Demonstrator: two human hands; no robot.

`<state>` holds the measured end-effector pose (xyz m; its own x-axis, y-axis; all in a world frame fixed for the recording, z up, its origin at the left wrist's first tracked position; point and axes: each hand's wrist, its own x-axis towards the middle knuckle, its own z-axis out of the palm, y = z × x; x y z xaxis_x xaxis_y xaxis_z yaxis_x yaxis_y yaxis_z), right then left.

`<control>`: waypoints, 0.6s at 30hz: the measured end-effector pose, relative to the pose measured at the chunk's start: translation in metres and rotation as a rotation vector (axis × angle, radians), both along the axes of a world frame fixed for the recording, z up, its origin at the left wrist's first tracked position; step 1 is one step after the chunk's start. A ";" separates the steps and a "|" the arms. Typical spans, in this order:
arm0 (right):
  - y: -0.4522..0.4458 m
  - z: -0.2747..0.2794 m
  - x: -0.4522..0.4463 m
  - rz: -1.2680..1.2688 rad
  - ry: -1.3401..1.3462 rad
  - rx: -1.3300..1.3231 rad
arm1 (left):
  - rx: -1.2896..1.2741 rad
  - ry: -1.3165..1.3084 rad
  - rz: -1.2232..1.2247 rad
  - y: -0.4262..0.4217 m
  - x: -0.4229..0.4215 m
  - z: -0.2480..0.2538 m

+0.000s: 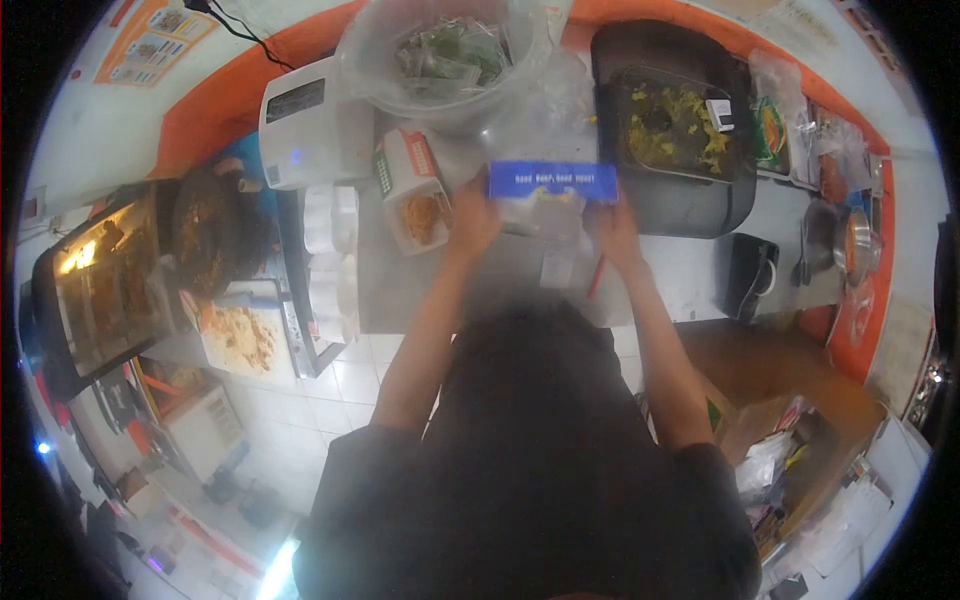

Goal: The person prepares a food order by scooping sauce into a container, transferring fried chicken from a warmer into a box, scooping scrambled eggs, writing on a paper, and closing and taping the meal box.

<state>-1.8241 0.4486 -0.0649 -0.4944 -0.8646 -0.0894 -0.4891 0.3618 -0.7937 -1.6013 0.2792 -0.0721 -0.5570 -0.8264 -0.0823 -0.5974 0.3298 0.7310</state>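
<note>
Between my two hands is a blue panel with white lettering point(553, 181), with a pale, partly see-through part below it. It looks like a food package, but haze blurs its kind. My left hand point(474, 218) closes on its left end and my right hand point(612, 228) on its right end. Just left of my left hand stands an open paper food box point(393, 180) with a brown fried piece point(424, 218) in it. A thin red stick point(597, 278) lies below my right hand, beside a small white packet point(557, 268).
Behind stands a large clear tub point(360, 62) of small packets. At right are a dark container of green food point(668, 120) and a black box point(747, 277). A white machine point(318, 135), white foam boxes point(332, 270) and a lit glass case point(100, 285) stand left.
</note>
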 end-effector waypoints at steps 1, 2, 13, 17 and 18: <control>0.006 0.000 -0.001 0.051 0.032 -0.097 | -0.038 0.179 -0.076 0.004 0.007 -0.003; 0.013 0.000 0.001 0.104 0.062 -0.194 | -0.034 0.175 -0.074 0.011 0.013 -0.007; 0.050 -0.002 0.007 0.192 0.360 0.251 | 0.088 0.031 -0.169 0.036 0.042 -0.036; 0.054 0.009 0.018 0.180 0.390 0.224 | 0.428 -0.016 0.010 0.033 0.053 0.004; 0.055 0.009 0.019 0.176 0.372 0.222 | 0.657 0.073 0.070 0.032 0.055 0.016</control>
